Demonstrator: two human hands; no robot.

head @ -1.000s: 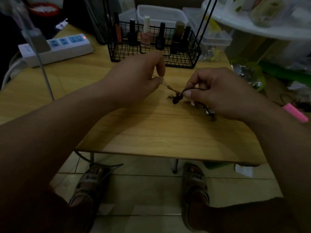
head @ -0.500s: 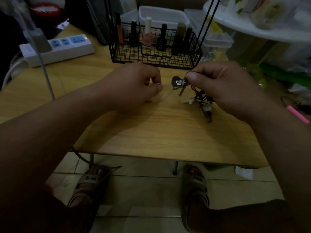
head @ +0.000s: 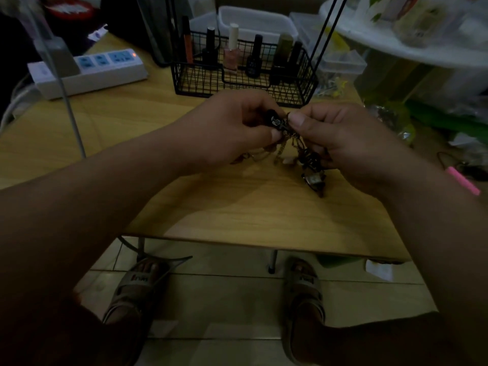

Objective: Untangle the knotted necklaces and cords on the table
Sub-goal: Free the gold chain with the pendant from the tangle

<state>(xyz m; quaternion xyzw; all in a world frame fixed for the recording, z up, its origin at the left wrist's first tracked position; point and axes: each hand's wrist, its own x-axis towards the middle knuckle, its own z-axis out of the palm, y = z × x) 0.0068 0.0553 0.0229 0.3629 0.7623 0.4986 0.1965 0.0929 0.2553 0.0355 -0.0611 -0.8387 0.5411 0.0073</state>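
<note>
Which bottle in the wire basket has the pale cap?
The pink nail polish bottle near the middle of the basket; the other bottles' caps are dark or olive.

wooden table (head: 237, 212), wire basket (head: 200, 81), power strip (head: 105, 75)

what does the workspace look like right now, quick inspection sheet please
surface: wooden table, dim light
job's things: tangle of chains and cords, lifted, lower end seems on table
clutter: wire basket with bottles
grippers: left hand and right hand both pinch tangle's top
cables: power strip; grey cable across table's left
surroundings: tiled floor, plastic boxes behind
</note>
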